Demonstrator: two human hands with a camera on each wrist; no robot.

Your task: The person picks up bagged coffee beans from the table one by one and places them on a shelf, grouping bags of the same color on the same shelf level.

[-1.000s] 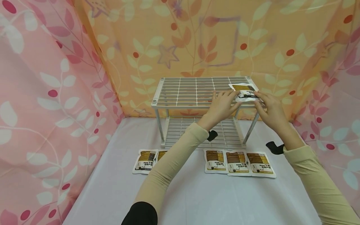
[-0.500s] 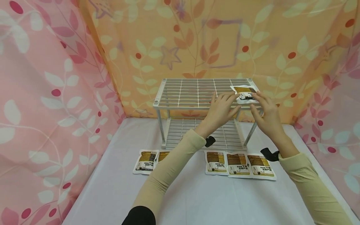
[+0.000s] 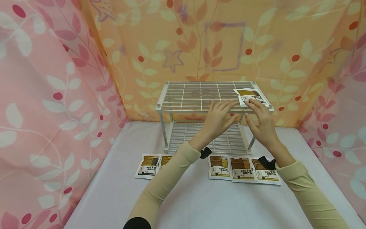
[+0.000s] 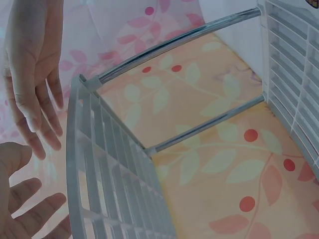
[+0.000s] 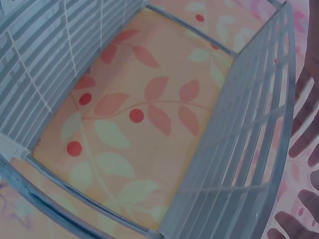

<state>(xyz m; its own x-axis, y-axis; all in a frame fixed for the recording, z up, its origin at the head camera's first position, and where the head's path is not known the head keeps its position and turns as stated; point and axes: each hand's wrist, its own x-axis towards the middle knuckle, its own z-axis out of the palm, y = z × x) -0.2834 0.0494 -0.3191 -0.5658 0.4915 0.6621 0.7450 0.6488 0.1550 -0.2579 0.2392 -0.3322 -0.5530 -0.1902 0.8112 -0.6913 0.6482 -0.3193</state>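
Note:
A flat white pouch [image 3: 251, 95] with a brown-and-gold label lies at the right end of the white wire rack's top shelf [image 3: 197, 95]. My right hand [image 3: 263, 124] is at the shelf's front edge, its fingers reaching over the pouch's near edge; whether they touch it I cannot tell. To the left, my left hand [image 3: 218, 121] hovers by the same edge with spread fingers, apart from the pouch and holding nothing. In the left wrist view, the left hand's fingers [image 4: 37, 211] show beside the shelf's edge, below the right hand [image 4: 32, 69].
Matching pouches lie on the white-covered table [image 3: 217, 203] before the rack: three on the right [image 3: 242, 168] and at least two on the left [image 3: 148, 165], partly behind my left sleeve. The lower shelf [image 3: 186, 136] sits between metal posts. Patterned cloth walls [image 3: 100, 159] surround the table.
Both hands have drawn back from the pouch toward me and to the left; the left hand has come away from it. The pouch now lies flatter on the top shelf.

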